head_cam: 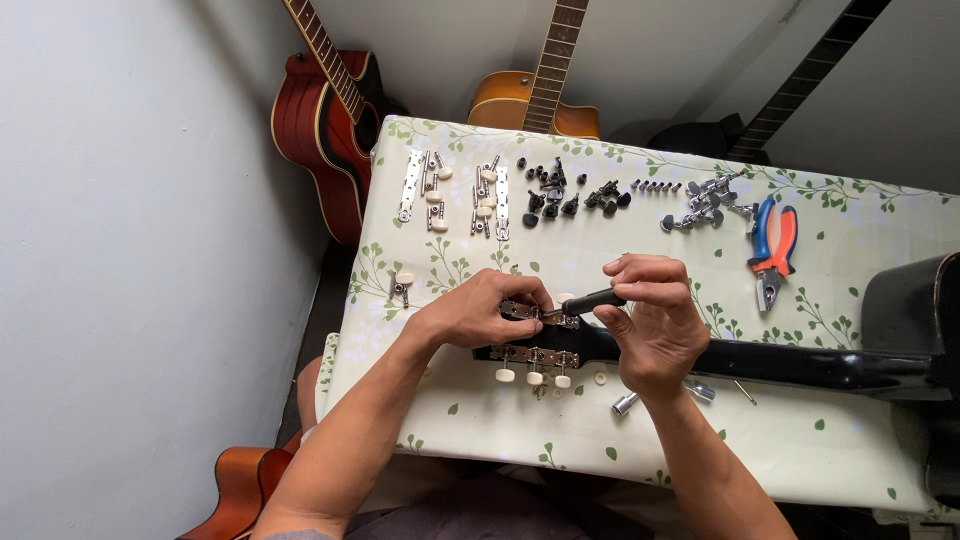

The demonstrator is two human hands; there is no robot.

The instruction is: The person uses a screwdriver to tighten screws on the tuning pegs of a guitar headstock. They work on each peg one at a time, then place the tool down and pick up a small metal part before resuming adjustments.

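A black guitar lies across the table, its neck [800,362] running right and its headstock [560,350] at the middle. My left hand [480,310] pinches a metal tuner strip [535,312] on the headstock's far edge. My right hand [650,320] grips a black-handled screwdriver [592,300], its tip meeting that strip. A second tuner strip [535,358] with cream knobs sits on the headstock's near edge.
Spare tuner strips [412,185], black and chrome tuner parts [570,195] and orange-blue pliers [773,240] lie on the leaf-patterned tablecloth [700,440]. A loose tuner [402,285] rests at left. Guitars lean on the wall behind [320,120]; another stands below left [235,490].
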